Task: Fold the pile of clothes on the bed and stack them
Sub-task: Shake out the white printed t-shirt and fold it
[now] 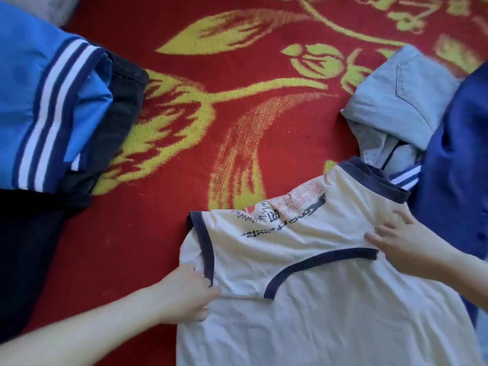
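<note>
A cream T-shirt (311, 307) with navy trim and printed lettering lies spread on the red bed cover (184, 159), its upper part folded over. My left hand (184, 294) pinches the shirt's left edge beside the navy sleeve band. My right hand (398, 241) lies on the shirt's right side with spread fingers, at the end of the navy collar band. At the left sits a stack of folded clothes, a blue jacket with white stripes (47, 83) on top of dark garments (118, 107).
On the right lies an unfolded heap: light denim jeans (401, 101), a grey piece beneath them and a dark blue garment (456, 175). More dark cloth (23, 254) spreads at the lower left. The red cover has yellow flower patterns.
</note>
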`<move>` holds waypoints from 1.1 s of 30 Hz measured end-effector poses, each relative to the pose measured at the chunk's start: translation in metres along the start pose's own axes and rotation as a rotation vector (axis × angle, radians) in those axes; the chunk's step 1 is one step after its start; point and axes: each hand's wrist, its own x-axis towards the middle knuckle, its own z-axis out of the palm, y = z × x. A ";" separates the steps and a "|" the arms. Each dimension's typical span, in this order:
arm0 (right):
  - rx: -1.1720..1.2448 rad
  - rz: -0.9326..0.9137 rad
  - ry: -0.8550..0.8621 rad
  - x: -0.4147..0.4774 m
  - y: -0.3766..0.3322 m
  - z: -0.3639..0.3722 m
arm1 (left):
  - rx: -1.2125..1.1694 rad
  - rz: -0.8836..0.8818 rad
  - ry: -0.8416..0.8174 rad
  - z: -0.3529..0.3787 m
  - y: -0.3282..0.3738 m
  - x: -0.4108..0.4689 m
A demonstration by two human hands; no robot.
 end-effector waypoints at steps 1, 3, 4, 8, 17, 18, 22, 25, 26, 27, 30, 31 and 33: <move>0.017 0.027 0.019 0.007 -0.001 -0.003 | -0.030 -0.074 0.011 0.001 -0.001 0.005; 0.038 0.136 0.094 0.027 -0.001 -0.010 | -0.126 -0.290 0.127 -0.003 -0.009 0.018; 0.053 0.229 0.115 0.038 0.001 -0.014 | -0.160 -0.454 0.211 -0.004 -0.014 0.024; 0.242 0.665 -0.062 0.077 0.015 -0.025 | -0.789 -1.173 0.242 -0.027 -0.040 0.045; 0.483 0.929 -0.017 0.110 0.021 -0.020 | -1.313 -1.322 0.519 -0.019 -0.056 0.052; 0.515 0.970 0.072 0.108 0.022 -0.020 | -1.309 -1.307 0.554 -0.020 -0.056 0.046; 0.636 1.278 0.216 0.091 0.033 -0.024 | -1.199 -1.336 0.580 -0.016 -0.064 0.019; 0.409 1.121 0.015 0.085 0.030 -0.019 | -0.996 -1.305 0.441 -0.011 -0.066 0.011; 0.361 1.020 0.062 0.087 0.026 -0.018 | -0.893 -1.298 0.392 -0.013 -0.066 0.013; 0.342 0.894 0.120 0.092 0.022 -0.018 | -0.817 -1.280 0.334 -0.015 -0.065 0.018; 0.265 0.495 0.052 0.109 0.010 -0.023 | -0.731 -1.082 0.066 -0.025 -0.064 0.036; 0.230 0.423 -0.066 0.114 0.006 -0.027 | -0.666 -1.010 -0.028 -0.027 -0.063 0.042; 0.147 0.345 -0.253 0.121 -0.002 -0.031 | -0.473 -0.925 -0.104 -0.027 -0.062 0.049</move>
